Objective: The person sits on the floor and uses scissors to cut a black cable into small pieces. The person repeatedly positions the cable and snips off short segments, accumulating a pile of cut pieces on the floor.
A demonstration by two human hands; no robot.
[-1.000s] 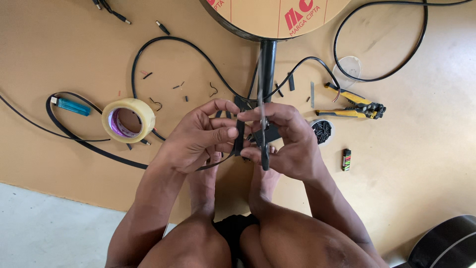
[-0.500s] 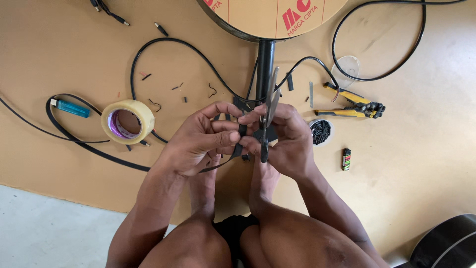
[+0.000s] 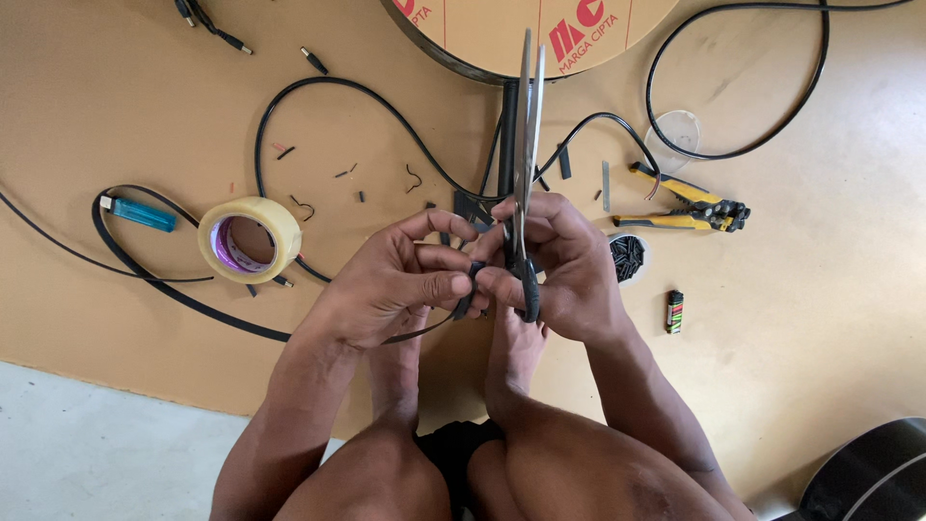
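The left hand (image 3: 391, 285) and the right hand (image 3: 569, 265) meet in front of the person's raised knees, fingertips almost touching. Between them sits a small black piece (image 3: 473, 282) at the end of a thin black cable (image 3: 424, 333); the left thumb and forefinger pinch it from one side, and the right fingertips press on it from the other. The cable trails away under the left hand, toward the wrist.

The right hand is also closed around the black handles of a pair of scissors (image 3: 526, 145). Their long silver blades rise straight up from the grip, away from the person, lying nearly together with only a thin slit between them. The blades stand just beside the pinched piece, slightly to the right-hand side of it, not on it.

The piece itself is short, dark and matte; its exact shape is too small to tell.

Beyond the left hand lies a roll of clear tape (image 3: 249, 239), and further out a blue lighter (image 3: 140, 212). Beyond the right hand lie yellow-handled wire strippers (image 3: 685, 205), a small dish of black bits (image 3: 627, 257) just beside the knuckles, and a small dark lighter (image 3: 675, 312).
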